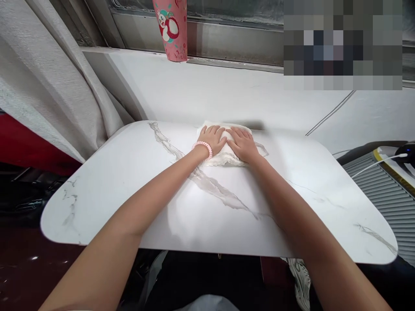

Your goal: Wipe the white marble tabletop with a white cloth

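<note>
A white cloth point(225, 160) lies folded on the white marble-patterned table point(110, 190), close to its far edge by the wall. My left hand point(212, 139) presses flat on the cloth's left part, fingers stretched forward, with a pink coiled band point(207, 149) round the wrist. On the cloth's right part rests my right hand point(242, 142), also flat with its fingers apart. The thumbs point towards each other over the middle of the cloth. What lies under the cloth is hidden.
A pink patterned cup point(171, 32) stands on the window ledge beyond the table. Grey curtains point(55, 73) hang at the left. At the right are a ribbed grey surface point(376, 185) and a white cable point(379, 163). A shoe point(301, 280) shows below the table.
</note>
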Tool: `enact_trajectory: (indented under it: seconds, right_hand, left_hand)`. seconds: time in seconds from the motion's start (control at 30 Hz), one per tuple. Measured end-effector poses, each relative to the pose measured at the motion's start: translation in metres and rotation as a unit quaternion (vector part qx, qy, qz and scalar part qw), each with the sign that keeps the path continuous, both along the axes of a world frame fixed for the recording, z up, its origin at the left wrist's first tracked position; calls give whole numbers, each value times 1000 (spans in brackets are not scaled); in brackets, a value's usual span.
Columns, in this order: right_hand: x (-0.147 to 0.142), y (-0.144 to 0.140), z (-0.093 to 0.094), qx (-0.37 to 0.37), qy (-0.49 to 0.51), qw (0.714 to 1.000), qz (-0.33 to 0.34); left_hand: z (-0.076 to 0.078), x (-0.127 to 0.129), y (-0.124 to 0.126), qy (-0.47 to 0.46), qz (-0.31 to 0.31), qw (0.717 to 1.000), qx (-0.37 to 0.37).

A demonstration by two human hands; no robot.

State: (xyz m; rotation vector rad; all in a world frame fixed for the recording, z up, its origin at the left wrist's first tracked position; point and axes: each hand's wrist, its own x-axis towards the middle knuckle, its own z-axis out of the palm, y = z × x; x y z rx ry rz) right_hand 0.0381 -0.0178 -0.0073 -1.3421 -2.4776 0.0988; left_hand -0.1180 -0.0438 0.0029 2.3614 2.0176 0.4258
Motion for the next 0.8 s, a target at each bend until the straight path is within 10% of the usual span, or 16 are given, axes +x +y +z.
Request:
enact_trajectory:
  seconds: [0.5, 0.8]
  right_hand:
    - [82, -195, 6, 53, -26, 988, 145]
    - [110, -188, 9, 31, -22, 988, 147]
  left_hand:
    - [-3, 54, -212, 44, -82, 996, 10]
    - [3, 75, -202, 17, -117, 992, -34]
